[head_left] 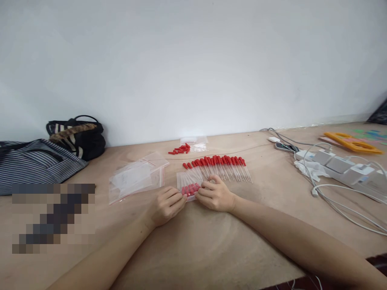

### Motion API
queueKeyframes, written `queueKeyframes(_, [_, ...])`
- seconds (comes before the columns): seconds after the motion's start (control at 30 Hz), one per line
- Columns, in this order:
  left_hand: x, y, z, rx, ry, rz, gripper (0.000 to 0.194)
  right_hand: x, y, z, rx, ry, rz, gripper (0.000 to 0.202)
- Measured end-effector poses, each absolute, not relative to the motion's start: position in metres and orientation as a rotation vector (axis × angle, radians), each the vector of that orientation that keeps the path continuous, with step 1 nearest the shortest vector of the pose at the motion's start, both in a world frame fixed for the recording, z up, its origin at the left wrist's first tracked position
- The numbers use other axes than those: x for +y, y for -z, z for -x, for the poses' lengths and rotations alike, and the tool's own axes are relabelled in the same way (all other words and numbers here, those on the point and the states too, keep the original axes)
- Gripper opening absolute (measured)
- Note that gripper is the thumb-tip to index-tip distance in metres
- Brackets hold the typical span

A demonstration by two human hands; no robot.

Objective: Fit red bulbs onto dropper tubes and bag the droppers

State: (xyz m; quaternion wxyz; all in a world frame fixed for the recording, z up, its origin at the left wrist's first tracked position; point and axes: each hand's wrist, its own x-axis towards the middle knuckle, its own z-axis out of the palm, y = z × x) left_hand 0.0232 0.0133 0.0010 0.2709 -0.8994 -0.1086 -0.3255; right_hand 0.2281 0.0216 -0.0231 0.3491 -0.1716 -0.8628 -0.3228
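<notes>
A small clear bag (189,181) lies on the wooden table, with several red-capped droppers inside, their red ends toward me. My left hand (169,204) pinches the near left corner of this bag. At its near right edge, the fingers of my right hand (216,194) are closed on the bag too. Just beyond my hands runs a row of red-capped clear droppers (225,165), laid side by side with their caps away from me. A stack of flat clear zip bags (136,177) is to the left of my left hand.
Loose red caps (181,149) and a bag of clear tubes (198,145) lie near the wall. A striped bag (42,163) and a black bag (90,137) stand at left. Chargers (341,163), white cables (338,209) and an orange frame (352,143) are at right.
</notes>
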Motion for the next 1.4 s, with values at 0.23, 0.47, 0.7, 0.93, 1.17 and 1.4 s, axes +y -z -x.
queueKeyframes(0.23, [0.012,-0.003,-0.022,-0.318,0.895,2.407,0.01,0.023,0.024,-0.229,-2.207,0.815,0.467,0.015])
queueKeyframes(0.47, [0.015,0.002,-0.019,-0.32,0.911,2.419,0.007,0.022,0.022,-0.232,-2.188,0.829,0.426,0.015])
queueKeyframes(0.7, [0.014,0.001,-0.021,-0.29,0.92,2.411,0.009,0.022,0.022,-0.231,-2.165,0.787,0.439,0.013])
queueKeyframes(0.93, [0.013,-0.001,-0.023,-0.277,0.937,2.406,0.008,0.022,0.024,-0.229,-2.178,0.805,0.437,0.013])
queueKeyframes(1.17, [0.012,-0.002,-0.026,-0.265,0.934,2.375,0.008,0.022,0.024,-0.227,-2.17,0.801,0.436,0.014])
queueKeyframes(1.4, [0.012,-0.002,-0.023,-0.266,0.931,2.37,0.011,0.02,0.021,-0.221,-2.189,0.85,0.404,0.017])
